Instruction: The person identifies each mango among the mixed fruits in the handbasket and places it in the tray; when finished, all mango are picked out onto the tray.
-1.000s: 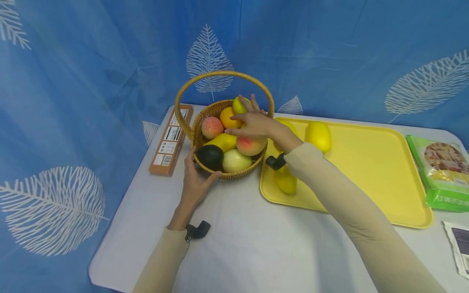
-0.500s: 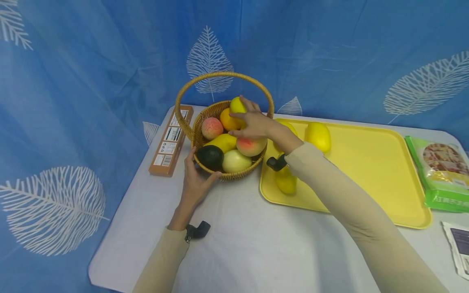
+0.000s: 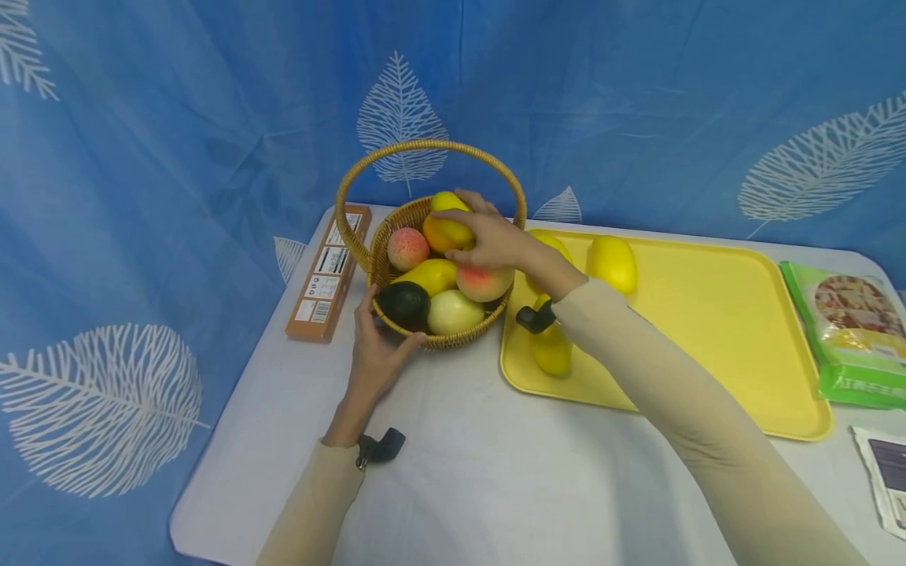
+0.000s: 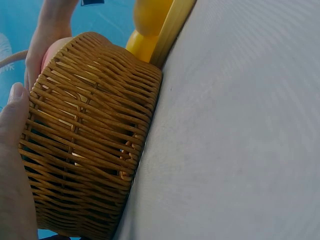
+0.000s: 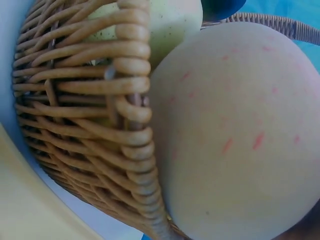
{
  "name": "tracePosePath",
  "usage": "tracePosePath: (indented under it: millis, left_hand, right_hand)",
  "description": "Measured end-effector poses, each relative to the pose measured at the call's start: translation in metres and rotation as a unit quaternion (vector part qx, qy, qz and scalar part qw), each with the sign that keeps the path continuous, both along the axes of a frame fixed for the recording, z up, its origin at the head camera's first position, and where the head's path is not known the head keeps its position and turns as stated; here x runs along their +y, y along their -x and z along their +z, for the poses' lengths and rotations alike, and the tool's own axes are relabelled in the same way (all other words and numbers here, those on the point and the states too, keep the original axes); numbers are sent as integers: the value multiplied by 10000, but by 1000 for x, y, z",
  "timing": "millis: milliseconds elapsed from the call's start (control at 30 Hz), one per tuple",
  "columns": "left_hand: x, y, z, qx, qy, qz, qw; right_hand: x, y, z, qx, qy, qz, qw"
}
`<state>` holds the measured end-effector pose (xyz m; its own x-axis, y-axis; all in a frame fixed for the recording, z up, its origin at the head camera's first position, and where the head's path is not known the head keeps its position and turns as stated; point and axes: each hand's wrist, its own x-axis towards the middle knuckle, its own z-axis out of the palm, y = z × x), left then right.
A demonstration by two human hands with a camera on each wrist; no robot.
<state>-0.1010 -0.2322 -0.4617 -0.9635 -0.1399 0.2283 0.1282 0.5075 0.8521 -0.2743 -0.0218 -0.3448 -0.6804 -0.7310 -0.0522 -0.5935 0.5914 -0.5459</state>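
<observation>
In the head view a wicker basket [image 3: 453, 340] with a tall handle holds several fruits. My left hand [image 3: 377, 354] grips the basket's front-left side; in the left wrist view its thumb [image 4: 14, 107] touches the rim. Over the basket's back right, my right hand [image 3: 491, 236] holds a yellow fruit [image 3: 449, 202] between thumb and fingers, beside an orange [image 3: 433, 233]. Around it lie a small pink peach [image 3: 407, 249], a long yellow fruit [image 3: 433, 275], a dark green avocado [image 3: 404, 305], a pale green fruit [image 3: 455, 313] and a large peach [image 5: 235, 130]. Fingers partly cover the held fruit.
A yellow tray [image 3: 722, 338] right of the basket bears several yellow fruits [image 3: 613, 264], some partly hidden by the right forearm. Left of the basket lies a brown box [image 3: 328, 273]. A green food package [image 3: 852, 330] and a white packet [image 3: 885, 479] lie at the right.
My right hand has shifted the yellow fruit left and slightly toward me, over the orange, and its fingers have closed more round it. The left hand keeps its place on the basket.
</observation>
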Motion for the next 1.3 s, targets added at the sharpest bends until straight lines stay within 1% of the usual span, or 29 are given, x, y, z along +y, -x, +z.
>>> tracePosePath:
  millis: [200, 433, 633, 767, 867, 967, 1100, 1300]
  left_hand:
    - [0, 1, -1, 47, 38, 34, 10000]
    - [0, 2, -2, 123, 74, 28, 9999]
    - [1, 2, -1, 96, 1, 20, 10000]
    - [1, 2, 0, 68, -33, 32, 10000]
    - [1, 2, 0, 27, -59, 38, 10000]
    - [1, 2, 0, -11, -50, 48, 10000]
    - [1, 2, -1, -27, -30, 66, 10000]
    - [0, 2, -1, -19, -38, 55, 10000]
  right_hand:
    - [-3, -2, 0, 64, 313, 115, 9994]
    - [-2, -6, 3, 352, 644, 216, 9971]
    - [3, -8, 5, 532, 797, 212, 9952]
    - [7, -11, 8, 615, 1026, 332, 9923]
    - [11, -17, 12, 638, 1193, 454, 9898]
    - [16, -24, 19, 707, 1247, 552, 9881]
    - [26, -35, 28, 802, 1274, 583, 9869]
    - [43, -51, 36, 767, 1154, 543, 9889]
